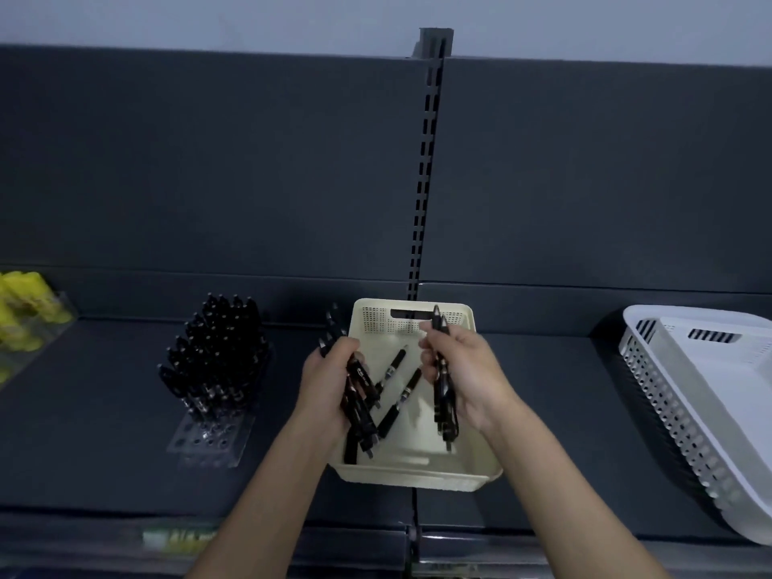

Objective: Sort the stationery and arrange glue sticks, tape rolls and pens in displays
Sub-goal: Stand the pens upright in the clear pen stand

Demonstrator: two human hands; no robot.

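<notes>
Shelving (209, 169) in dark grey across the whole view, back panel upright, flat shelf deck (104, 411) below it, slotted upright post (426, 181) down the middle. White perforated basket (676, 420) at the right on the deck, cut off by the picture edge, well apart from everything else. Cream basket (417, 474) in the middle of the deck, near edge just at the shelf front, slotted handle wall on the far side. Clear pen display (209, 440) left of the cream basket, near but apart from it, packed with upright black pens (217, 353) toward its far rows, bare holes in the near rows. Yellow items (25, 311) in a clear box at the far left edge, too blurred to identify. Left hand (330, 382) over the left rim of the cream basket, fingers curled round a bundle of black pens (361, 411), ends fanning out far and near of the fist. Right hand (463, 369) over the basket's right half, fingers and thumb closed round a smaller bundle of pens (443, 415), held roughly upright, tips just in front of the basket's far wall. Two loose pens (403, 401) flat on the basket floor between the hands, lying aslant. Blurred green label (175, 537) on the shelf's front strip, unreadable.
</notes>
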